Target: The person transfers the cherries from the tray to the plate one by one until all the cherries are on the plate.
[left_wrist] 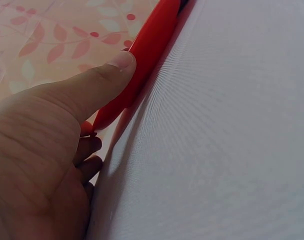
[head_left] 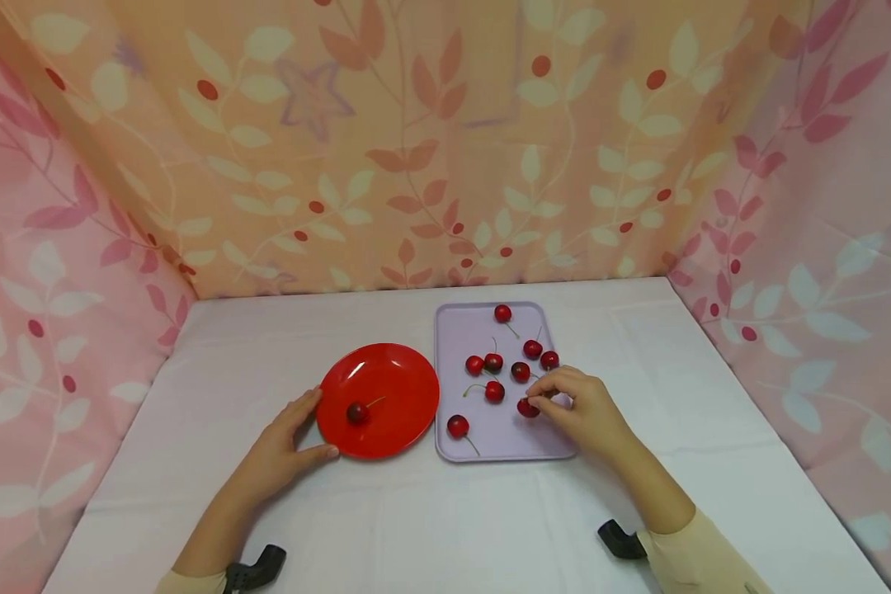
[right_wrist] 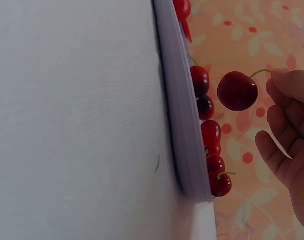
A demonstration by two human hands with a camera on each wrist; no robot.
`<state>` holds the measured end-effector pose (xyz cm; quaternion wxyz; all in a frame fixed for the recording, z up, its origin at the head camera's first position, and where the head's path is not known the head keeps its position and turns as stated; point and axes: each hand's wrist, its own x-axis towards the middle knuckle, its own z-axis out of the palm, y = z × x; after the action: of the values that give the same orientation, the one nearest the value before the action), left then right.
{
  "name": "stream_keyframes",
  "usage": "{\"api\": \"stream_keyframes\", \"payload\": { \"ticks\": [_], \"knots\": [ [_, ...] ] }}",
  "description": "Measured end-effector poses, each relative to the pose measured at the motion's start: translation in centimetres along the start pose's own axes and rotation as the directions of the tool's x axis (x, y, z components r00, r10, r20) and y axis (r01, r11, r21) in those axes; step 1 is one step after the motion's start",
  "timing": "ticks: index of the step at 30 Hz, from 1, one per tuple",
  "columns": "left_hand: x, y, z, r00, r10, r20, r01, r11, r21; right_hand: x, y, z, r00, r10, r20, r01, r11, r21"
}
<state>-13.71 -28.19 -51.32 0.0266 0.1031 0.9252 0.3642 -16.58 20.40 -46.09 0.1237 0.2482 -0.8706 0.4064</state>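
My right hand (head_left: 582, 404) pinches a dark red cherry (right_wrist: 237, 91) by its green stem between thumb and forefinger. In the right wrist view this cherry hangs above the others, clear of the tray. The lilac tray (head_left: 516, 445) holds several more cherries, among them one (head_left: 458, 426) at the near left corner and one (head_left: 502, 313) at the far end. My left hand (head_left: 285, 437) holds the left edge of a round red plate (head_left: 408, 412), with thumb (left_wrist: 123, 62) and fingers spread round its rim. A single stemmed cherry (head_left: 357, 412) lies on the plate.
Plate and tray stand side by side, nearly touching, on a white cloth-covered table (head_left: 386, 528). Patterned fabric (head_left: 416, 165) encloses the back and both sides. A black strap mount (head_left: 256, 569) shows at the left wrist, another (head_left: 621, 540) at the right.
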Motion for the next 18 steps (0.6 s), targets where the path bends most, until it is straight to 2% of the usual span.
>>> {"api": "stream_keyframes", "payload": {
  "ticks": [9, 18],
  "knots": [
    [-0.3, -0.2, 0.1, 1.000, -0.001, -0.011, 0.001, 1.000, -0.018, 2.6, -1.9, 0.9, 0.997, -0.035, 0.068, 0.030, 0.997, 0.068],
    [-0.2, -0.1, 0.1, 0.999, 0.035, -0.014, -0.035, 0.999, -0.030, 5.6, -3.9, 2.1, 0.994, -0.059, 0.093, 0.050, 0.995, 0.089]
  ]
}}
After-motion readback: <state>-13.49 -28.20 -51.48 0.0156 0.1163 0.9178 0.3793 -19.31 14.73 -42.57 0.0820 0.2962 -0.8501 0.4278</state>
